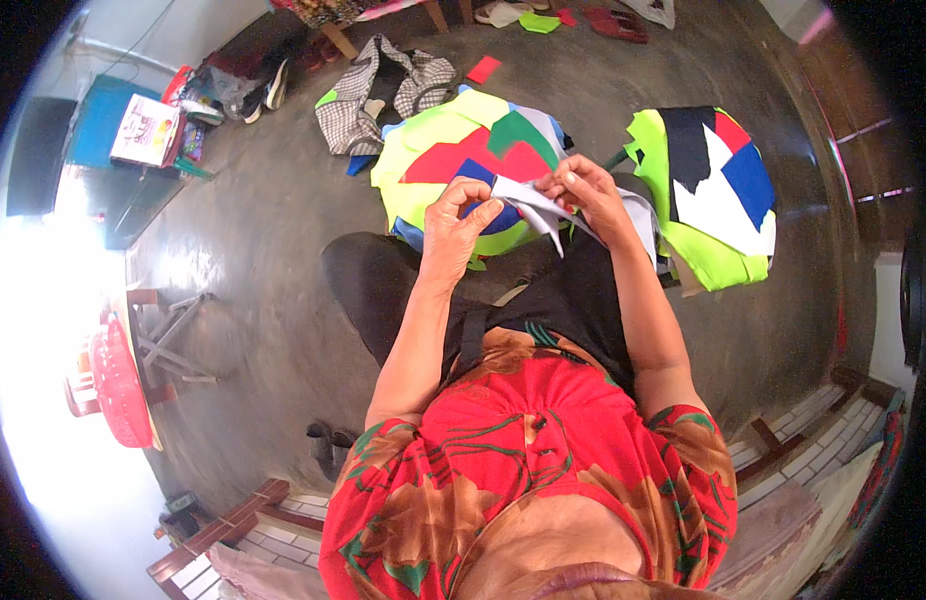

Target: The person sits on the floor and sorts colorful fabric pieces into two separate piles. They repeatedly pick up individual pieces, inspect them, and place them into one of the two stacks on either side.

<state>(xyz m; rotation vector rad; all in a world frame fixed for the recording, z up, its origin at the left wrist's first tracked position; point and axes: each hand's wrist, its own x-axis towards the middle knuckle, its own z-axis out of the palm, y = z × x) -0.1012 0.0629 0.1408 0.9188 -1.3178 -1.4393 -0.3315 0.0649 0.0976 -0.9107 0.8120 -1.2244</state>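
In front of my lap, a folded white cloth piece (pixel 528 203) with a loose hanging corner stretches between my hands. My left hand (pixel 455 228) pinches its left end between thumb and fingers, next to a blue patch. My right hand (pixel 590 200) is closed in a pinch at the other end; whether a small tool is also in those fingers cannot be made out. Just beyond lies a big patchwork of cloth pieces (pixel 418 145) in yellow-green, red, green and blue. Another patchwork pile (pixel 710 212) in lime, black, white, blue and red lies to the right.
A checked grey cloth (pixel 355 108) lies crumpled beyond the patchwork, near a small red scrap (pixel 484 69). Shoes (pixel 276 85) and bags sit at the far left. A red plastic basket (pixel 120 385) is on the left, beside a wooden stand (pixel 173 340). Dark footwear (pixel 328 445) lies behind my left side.
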